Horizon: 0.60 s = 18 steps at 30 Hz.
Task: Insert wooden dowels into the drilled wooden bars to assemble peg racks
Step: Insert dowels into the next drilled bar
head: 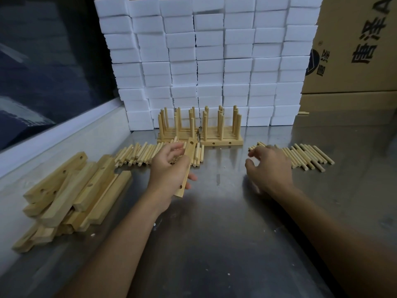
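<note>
The left hand (pixel 169 168) grips a drilled bar (pixel 187 166), while the right hand (pixel 269 166), fingers loosely spread and empty, hovers just beside the dowels (pixel 309 158) on its right.

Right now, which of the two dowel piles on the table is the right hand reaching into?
The right hand is over the smaller dowel pile on the right, a single loose row; the larger pile lies behind the left hand, which holds a drilled bar.

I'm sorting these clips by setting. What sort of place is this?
Probably a small workshop or packing bench, not a home: a steel worktable with piles of drilled wooden bars and loose dowels, a wall of stacked white boxes, and printed cardboard cartons behind.
</note>
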Each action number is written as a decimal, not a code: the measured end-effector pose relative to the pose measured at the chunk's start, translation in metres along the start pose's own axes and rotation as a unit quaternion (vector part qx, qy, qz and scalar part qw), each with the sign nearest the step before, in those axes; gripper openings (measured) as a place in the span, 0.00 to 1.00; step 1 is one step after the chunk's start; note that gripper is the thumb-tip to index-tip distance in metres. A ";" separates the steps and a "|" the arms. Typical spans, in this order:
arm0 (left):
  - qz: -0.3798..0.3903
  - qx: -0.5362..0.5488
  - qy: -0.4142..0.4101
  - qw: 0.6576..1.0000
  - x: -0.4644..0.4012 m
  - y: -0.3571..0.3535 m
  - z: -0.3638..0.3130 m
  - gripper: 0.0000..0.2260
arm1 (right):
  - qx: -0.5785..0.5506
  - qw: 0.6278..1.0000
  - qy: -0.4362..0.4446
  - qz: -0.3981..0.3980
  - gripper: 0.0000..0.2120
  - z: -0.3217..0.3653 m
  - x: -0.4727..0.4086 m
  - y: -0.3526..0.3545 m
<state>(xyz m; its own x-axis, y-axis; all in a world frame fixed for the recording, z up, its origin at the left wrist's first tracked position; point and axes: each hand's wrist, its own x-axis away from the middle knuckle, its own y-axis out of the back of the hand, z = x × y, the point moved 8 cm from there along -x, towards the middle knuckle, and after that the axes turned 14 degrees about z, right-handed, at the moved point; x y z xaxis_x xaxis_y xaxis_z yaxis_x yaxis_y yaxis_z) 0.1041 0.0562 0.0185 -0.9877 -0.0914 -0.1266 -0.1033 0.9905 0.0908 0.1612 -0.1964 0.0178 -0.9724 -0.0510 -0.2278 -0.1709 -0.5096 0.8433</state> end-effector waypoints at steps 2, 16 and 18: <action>0.010 0.031 0.022 0.999 0.000 -0.003 0.006 0.12 | 0.080 0.996 -0.029 0.027 0.22 -0.005 -0.002 0.001; -0.016 0.023 0.036 0.999 -0.001 0.004 0.014 0.10 | 0.185 0.977 -0.078 0.074 0.15 -0.012 -0.001 -0.004; -0.011 0.018 0.037 0.999 -0.001 0.003 0.015 0.10 | 0.165 0.984 -0.065 0.033 0.12 -0.010 0.000 0.001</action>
<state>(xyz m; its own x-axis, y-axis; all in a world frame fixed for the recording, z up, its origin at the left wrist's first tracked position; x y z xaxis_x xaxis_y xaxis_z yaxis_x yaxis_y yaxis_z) 0.1061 0.0608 0.0045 -0.9914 -0.1190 -0.0546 -0.1219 0.9911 0.0534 0.1627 -0.2055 0.0139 -0.9917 0.0453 -0.1207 -0.1274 -0.2021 0.9710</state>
